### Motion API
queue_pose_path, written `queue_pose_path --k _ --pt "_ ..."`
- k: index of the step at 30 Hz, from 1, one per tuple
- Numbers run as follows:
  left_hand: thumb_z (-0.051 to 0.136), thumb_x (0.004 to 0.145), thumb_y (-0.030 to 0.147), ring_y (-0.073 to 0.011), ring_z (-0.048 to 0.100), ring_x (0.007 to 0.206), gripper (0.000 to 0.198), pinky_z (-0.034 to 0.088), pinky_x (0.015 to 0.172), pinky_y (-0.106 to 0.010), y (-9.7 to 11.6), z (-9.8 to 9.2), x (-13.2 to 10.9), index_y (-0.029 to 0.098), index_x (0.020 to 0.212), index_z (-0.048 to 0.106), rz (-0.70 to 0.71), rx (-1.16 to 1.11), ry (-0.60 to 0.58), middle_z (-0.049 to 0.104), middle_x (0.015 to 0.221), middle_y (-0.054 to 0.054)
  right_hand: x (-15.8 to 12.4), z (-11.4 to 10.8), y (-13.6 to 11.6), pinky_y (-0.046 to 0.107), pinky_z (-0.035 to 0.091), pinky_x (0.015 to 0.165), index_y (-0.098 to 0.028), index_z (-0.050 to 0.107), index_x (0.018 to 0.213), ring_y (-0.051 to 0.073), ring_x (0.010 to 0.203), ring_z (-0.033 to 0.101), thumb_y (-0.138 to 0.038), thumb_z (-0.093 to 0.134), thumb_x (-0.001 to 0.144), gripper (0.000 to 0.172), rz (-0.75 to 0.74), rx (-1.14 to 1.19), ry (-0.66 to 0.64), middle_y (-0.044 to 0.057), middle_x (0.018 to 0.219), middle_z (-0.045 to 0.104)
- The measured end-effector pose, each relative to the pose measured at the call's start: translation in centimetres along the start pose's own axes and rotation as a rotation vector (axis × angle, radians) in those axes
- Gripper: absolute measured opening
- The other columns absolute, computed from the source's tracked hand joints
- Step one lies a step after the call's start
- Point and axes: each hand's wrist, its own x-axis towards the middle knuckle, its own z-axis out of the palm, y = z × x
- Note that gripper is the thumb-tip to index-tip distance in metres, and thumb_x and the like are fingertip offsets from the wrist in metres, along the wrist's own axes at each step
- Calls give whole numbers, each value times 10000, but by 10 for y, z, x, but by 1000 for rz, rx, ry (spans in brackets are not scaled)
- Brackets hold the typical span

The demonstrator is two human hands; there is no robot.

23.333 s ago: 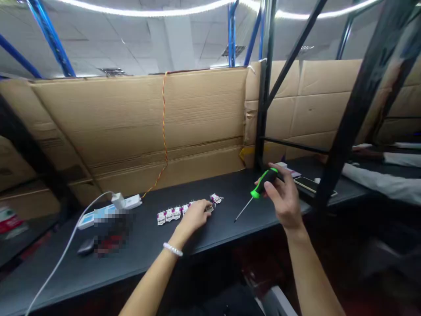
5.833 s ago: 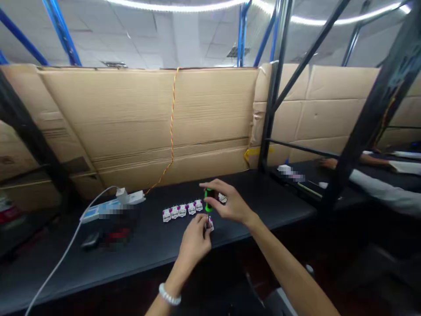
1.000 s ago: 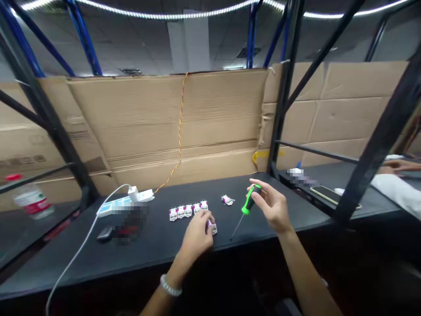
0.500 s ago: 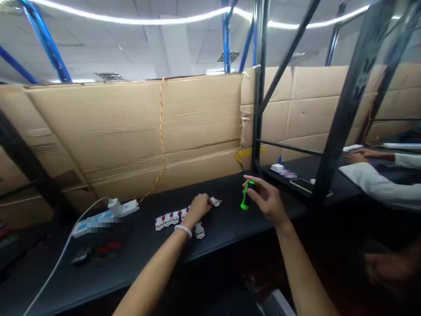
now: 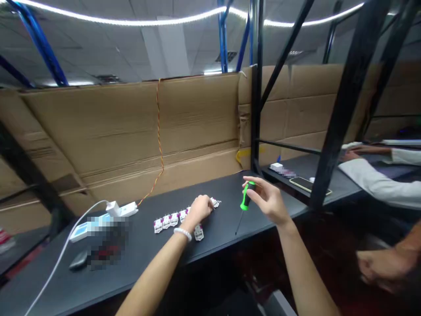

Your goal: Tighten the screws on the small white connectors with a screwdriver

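Note:
My right hand (image 5: 268,202) is closed round a screwdriver (image 5: 244,201) with a green and black handle, its thin shaft pointing down towards the black table (image 5: 138,250). My left hand (image 5: 197,210) rests curled on the table at the right end of a row of small white and magenta parts (image 5: 168,220). Its fingertips touch one part (image 5: 215,202) lying just to the right. Another single part (image 5: 198,232) lies in front of the row, close to my left wrist.
A white power strip (image 5: 98,219) with a plug and white cable lies at the left, a dark small object (image 5: 78,262) near it. Cardboard sheets (image 5: 131,127) wall the back. A black rack post (image 5: 342,105) stands right; beyond it a phone (image 5: 305,184) and another person's sleeve (image 5: 378,184).
My left hand let go of the part near the table's front edge and reached back to the right end of the row. The screwdriver stayed lifted in my right hand.

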Motion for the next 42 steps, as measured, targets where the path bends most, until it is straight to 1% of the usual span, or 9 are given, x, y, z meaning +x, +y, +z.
queue_pose_path --k 4,8,14,19,22,28,33,39,42 --pt "647 761 47 -248 775 1024 328 560 936 -276 6 5 0 192 960 863 35 21 2 843 1030 -103 0 -3 2 353 642 889 -238 727 1284 228 957 747 -424 751 959 375 9 -8 -9 82 1079 741" --pt "638 785 40 -252 772 1044 335 560 962 -291 8 8 -2 199 979 859 15 45 13 839 1064 -104 -1 -3 2 360 637 884 -232 727 1283 229 950 742 -421 745 963 373 12 -27 -24 85 1082 740" --pt "656 774 23 -247 773 1039 299 563 922 -264 5 -2 -8 197 916 853 -20 71 -1 840 1015 -95 0 -4 0 363 637 877 -240 733 1273 237 952 744 -429 751 954 371 23 -25 -44 84 1070 742" --pt "731 853 176 -265 772 1036 147 566 914 -288 14 1 -4 180 958 833 -65 95 3 829 1027 -122 -1 -3 -3 345 629 883 -238 737 1259 226 947 746 -425 753 955 358 25 -36 -48 77 1060 745" --pt "742 891 259 -288 770 1040 173 569 918 -317 21 5 -1 149 1006 810 -112 124 25 811 1074 -167 -1 -3 -5 341 629 883 -234 735 1258 221 944 742 -418 749 957 353 26 -45 -66 75 1058 743" --pt "645 933 199 -319 756 1095 229 573 921 -349 28 5 3 124 1112 766 -164 180 28 778 1155 -211 -1 -5 -4 336 624 889 -254 736 1258 221 955 741 -413 745 960 337 33 -55 -85 67 1063 743" --pt "644 900 166 -322 756 1076 228 564 917 -341 29 3 -2 112 1083 769 -131 209 -17 781 1126 -222 0 -7 -5 334 622 879 -254 740 1253 219 946 743 -412 747 955 338 29 -57 -89 61 1048 747" --pt "717 826 167 -282 766 958 110 566 855 -314 25 -4 -17 178 907 789 -55 177 -94 806 966 -122 0 -8 -10 336 625 891 -248 750 1232 219 935 754 -408 753 945 329 34 -59 -80 60 1040 756" --pt "730 787 112 -246 761 967 172 554 855 -277 19 -7 -19 203 918 795 -20 144 -100 811 967 -72 0 -8 -10 347 625 903 -247 751 1241 226 948 756 -411 757 940 342 34 -57 -86 63 1050 761"
